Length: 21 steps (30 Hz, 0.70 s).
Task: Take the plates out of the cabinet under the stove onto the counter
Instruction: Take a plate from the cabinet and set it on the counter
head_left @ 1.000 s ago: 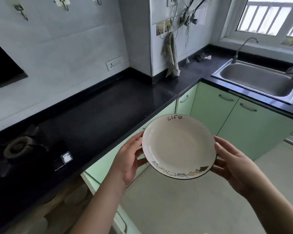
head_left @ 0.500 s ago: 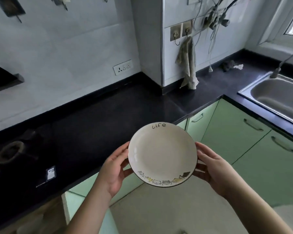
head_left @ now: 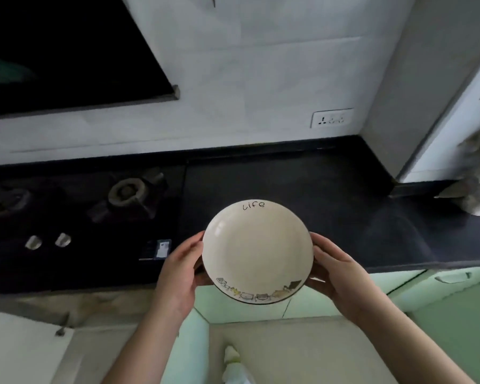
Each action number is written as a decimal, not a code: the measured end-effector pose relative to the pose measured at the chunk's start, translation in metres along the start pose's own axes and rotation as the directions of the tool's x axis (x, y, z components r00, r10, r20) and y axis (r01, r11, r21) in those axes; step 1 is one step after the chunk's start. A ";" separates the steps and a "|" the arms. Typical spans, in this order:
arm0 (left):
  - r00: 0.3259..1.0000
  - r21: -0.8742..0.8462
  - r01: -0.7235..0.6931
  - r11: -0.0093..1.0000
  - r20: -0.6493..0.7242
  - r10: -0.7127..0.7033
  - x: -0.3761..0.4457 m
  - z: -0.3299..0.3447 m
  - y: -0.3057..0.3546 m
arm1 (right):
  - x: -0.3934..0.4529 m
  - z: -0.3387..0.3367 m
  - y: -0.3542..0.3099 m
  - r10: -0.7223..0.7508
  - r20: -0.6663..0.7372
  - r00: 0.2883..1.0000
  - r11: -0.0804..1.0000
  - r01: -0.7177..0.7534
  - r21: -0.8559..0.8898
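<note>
a cream plate (head_left: 257,253), marked "life" at its far edge and ringed with small drawn figures at its near edge, is held in the air at the front edge of the black counter (head_left: 330,217), its far half over the stone and its near half over the green cabinet fronts (head_left: 441,306) below. it is tipped slightly toward the camera and is not yet set down. the left hand (head_left: 178,273) is wrapped on the plate's left rim and the right hand (head_left: 336,275) on its right rim, the fingers of both curled under the plate and grasping it; the fingertips beneath are hidden.

the step in hand is judged to be the placing of this plate on the counter. a bare stretch of counter lies just beyond the plate, between the stove (head_left: 75,217) on the left and the wall column (head_left: 416,92) on the right. the plate is best carried forward until its whole base is over the stone, levelled, and lowered flat before the grip is eased. the stove's burner (head_left: 128,191) and knobs (head_left: 47,241) should be kept clear of, and room left alongside for further plates. a landing too near the front edge could let the plate tip off.
</note>
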<state>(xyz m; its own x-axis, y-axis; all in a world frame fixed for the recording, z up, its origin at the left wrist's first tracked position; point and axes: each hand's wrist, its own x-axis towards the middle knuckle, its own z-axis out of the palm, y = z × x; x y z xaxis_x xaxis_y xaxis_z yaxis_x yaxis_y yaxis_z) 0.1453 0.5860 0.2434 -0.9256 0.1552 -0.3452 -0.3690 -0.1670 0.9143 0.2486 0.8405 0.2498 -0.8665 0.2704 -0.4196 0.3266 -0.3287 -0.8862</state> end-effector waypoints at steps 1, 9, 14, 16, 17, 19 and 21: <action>1.000 -0.009 -0.003 1.000 -0.019 0.003 0.012 -0.009 0.003 | 0.015 0.012 -0.003 -0.001 0.020 1.000 1.000 0.001 -0.007; 0.996 0.038 0.055 0.998 -0.070 -0.052 0.120 -0.063 0.025 | 0.124 0.089 0.001 0.102 -0.012 0.995 0.995 -0.102 -0.019; 0.987 0.103 0.126 0.987 -0.109 -0.115 0.181 -0.070 0.013 | 0.181 0.109 0.021 0.197 -0.101 0.975 0.979 -0.201 -0.032; 0.978 0.115 0.170 0.979 -0.139 -0.153 0.203 -0.067 0.003 | 0.202 0.110 0.027 0.208 -0.158 0.965 0.974 -0.219 -0.058; 0.975 0.118 0.187 0.975 -0.147 -0.169 0.213 -0.065 -0.002 | 0.211 0.109 0.029 0.212 -0.180 0.960 0.972 -0.226 -0.059; 0.969 0.124 0.217 0.968 -0.148 -0.198 0.230 -0.060 -0.011 | 0.228 0.104 0.030 0.224 -0.204 0.953 0.970 -0.238 -0.051; 0.962 0.138 0.252 0.958 -0.148 -0.231 0.245 -0.053 -0.018 | 0.243 0.097 0.030 0.238 -0.220 0.946 0.966 -0.254 -0.047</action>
<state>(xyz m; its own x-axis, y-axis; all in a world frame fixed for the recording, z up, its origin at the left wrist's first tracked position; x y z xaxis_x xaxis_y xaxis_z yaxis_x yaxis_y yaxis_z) -0.0793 0.5758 0.1313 -0.8172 0.0433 -0.5747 -0.5747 0.0134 0.8183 0.0112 0.8083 0.1406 -0.6590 0.3762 -0.6513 0.5537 -0.3434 -0.7586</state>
